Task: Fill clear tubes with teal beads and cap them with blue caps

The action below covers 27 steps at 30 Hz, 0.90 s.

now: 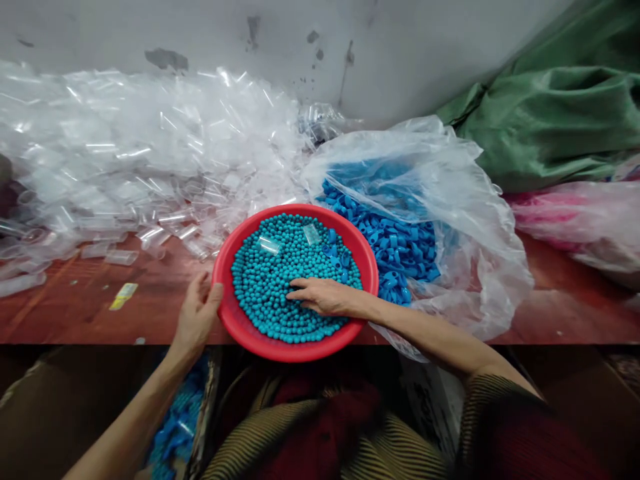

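A red basin point(295, 351) full of small round turquoise beads point(270, 287) sits at the table's front edge, slightly overhanging it. My left hand point(197, 310) grips the basin's left side, its thumb against the rim. Over the right rim reaches my right hand point(323, 295), its fingers stretched out and a little apart, the tips touching the beads. Two short clear plastic tubes, one a clear tube point(270, 246) and the other a clear tube point(311, 233), lie on the beads. Several blue plastic caps point(337, 253) rest near the basin's right side.
A large heap of clear tubes point(150, 147) covers the table's left and back. Behind the basin on the right, an open plastic bag point(470, 220) spills blue plastic pieces point(400, 250). Green cloth point(560, 127) lies at the far right. Below the table, a box point(205, 407) holds blue items.
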Motion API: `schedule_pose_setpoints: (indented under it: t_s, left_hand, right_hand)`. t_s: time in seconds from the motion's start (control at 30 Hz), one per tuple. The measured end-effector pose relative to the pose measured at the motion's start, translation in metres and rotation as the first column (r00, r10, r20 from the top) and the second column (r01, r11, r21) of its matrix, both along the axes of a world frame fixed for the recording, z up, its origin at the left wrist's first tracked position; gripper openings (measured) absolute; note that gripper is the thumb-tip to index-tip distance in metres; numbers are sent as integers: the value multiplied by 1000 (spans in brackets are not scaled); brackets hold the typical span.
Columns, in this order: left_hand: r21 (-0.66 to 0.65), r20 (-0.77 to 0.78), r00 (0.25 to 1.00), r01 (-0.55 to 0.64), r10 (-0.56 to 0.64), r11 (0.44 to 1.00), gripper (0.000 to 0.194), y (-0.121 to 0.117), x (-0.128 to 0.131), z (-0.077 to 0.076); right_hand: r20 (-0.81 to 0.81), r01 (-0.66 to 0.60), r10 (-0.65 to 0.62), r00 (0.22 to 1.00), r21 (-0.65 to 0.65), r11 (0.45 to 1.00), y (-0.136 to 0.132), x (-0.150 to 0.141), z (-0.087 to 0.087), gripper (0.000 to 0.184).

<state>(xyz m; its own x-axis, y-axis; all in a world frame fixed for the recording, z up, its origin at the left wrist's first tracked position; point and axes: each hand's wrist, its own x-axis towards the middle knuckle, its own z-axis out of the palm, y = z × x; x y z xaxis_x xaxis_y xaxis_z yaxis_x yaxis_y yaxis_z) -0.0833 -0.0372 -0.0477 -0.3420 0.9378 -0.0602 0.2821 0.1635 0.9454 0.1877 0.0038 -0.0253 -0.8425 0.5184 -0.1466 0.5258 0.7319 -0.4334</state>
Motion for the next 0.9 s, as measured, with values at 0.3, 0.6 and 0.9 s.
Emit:
schedule_pose_setpoints:
  t_s: [0.3, 0.6, 0.9]
  left_hand:
    - [-143, 356, 934, 86, -30, 986, 63, 8, 19, 14]
    - [-204, 380, 911, 248, -157, 947, 64, 19, 5, 27]
    - [-156, 386, 904, 261, -185, 953, 68, 22, 6, 27]
  right_hand:
    - [-32, 198, -202, 979, -88, 976, -33, 30, 13, 22]
    - [110, -136, 157, 982, -174, 975, -48, 7, 14, 28]
    - [228, -93, 110, 967, -83, 992, 16, -9, -2, 32]
